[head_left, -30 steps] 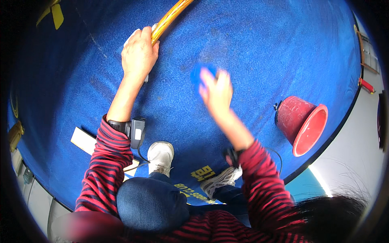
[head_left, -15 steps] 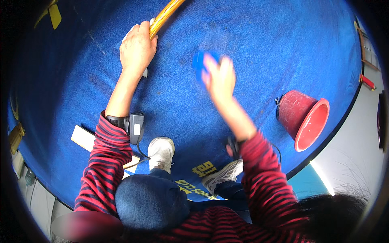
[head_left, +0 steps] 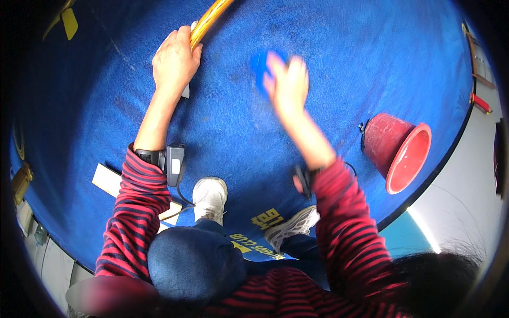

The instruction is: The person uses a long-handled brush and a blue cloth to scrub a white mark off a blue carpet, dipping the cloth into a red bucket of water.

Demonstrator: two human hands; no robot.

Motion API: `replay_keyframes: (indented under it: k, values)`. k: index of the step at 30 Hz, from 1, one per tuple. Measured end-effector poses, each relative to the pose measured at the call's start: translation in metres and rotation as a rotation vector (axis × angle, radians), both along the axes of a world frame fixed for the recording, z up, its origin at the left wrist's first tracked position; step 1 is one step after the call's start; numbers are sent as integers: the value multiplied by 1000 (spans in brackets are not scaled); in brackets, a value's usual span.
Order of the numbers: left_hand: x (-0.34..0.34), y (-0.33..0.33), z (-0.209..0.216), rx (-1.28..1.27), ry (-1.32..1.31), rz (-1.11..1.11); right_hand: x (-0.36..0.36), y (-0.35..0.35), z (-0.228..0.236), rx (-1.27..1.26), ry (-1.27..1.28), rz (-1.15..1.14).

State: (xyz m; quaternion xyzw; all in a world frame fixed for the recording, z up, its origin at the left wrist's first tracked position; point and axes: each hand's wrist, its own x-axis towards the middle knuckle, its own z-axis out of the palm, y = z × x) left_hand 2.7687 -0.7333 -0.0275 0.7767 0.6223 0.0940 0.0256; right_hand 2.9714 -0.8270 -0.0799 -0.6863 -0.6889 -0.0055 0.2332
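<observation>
Landmark: red bucket (head_left: 383,137), on the blue cloth (head_left: 233,132) to the person's right; mouth turned away from both hands, upright or tipped cannot be told.

Left to right:
- Yellow strip (head_left: 69,24): far left of the bucket and beyond it.
- Cream flat strip (head_left: 106,179): far left of the bucket, slightly nearer the person, running under the left sleeve.
- Left hand (head_left: 176,61): well left of the bucket and beyond it, fingers curled, grasping the end of a glossy gold tube (head_left: 210,22). Tube runs from the hand past the top edge of view. A white piece (head_left: 186,91) shows below the palm, mostly hidden.
- Right hand (head_left: 289,87): between tube and bucket, nearer the bucket; motion-blurred. Fingers grasping a blue pad (head_left: 261,68), itself left of the bucket and beyond it; pad's contact with the cloth cannot be told.
- Red-handled tool (head_left: 481,103): right of the bucket, beyond it.
</observation>
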Motion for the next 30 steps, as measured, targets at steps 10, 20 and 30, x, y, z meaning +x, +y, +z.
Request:
replay_keyframes:
  k: [10, 20, 30]
  values:
    - [-1, 0, -4, -34, 31, 5, 22, 62, 3, -7, -49, -9]
    - [-2, 1, -7, -23, 35, -5, 1, -106, -3, -260, 99, 250]
    - [1, 1, -5, -48, 47, 1, 26, 41, -7, 75, 13, -165]
